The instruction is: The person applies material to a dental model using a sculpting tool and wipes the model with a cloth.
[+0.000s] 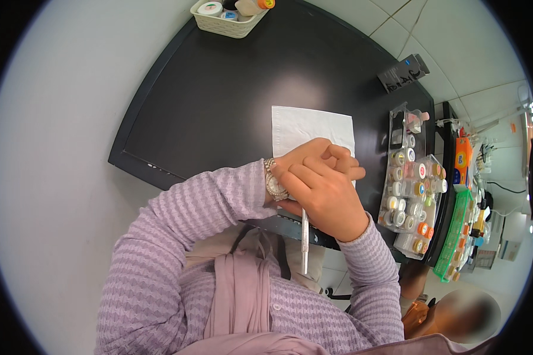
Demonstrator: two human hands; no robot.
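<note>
My right hand (331,201) is closed around a slim silvery pen-shaped tool (305,242). Its handle sticks out below the hand toward my body, and its other end is hidden under my fingers. Beneath lies my left hand (305,155), partly covered by the right one. The left fingers are curled at the far side, and I cannot make out what is in them, if anything. A bracelet-style wristwatch (275,183) circles my left wrist. Both hands are over a white paper towel (311,122) on the black table (219,106).
At the right, clear trays (397,171) hold several small lidded jars. Beyond them are an orange tissue pack (462,157) and a green basket (456,236). A dark box (403,74) stands far right, a cream basket (234,26) far left. Another person (420,316) is at lower right.
</note>
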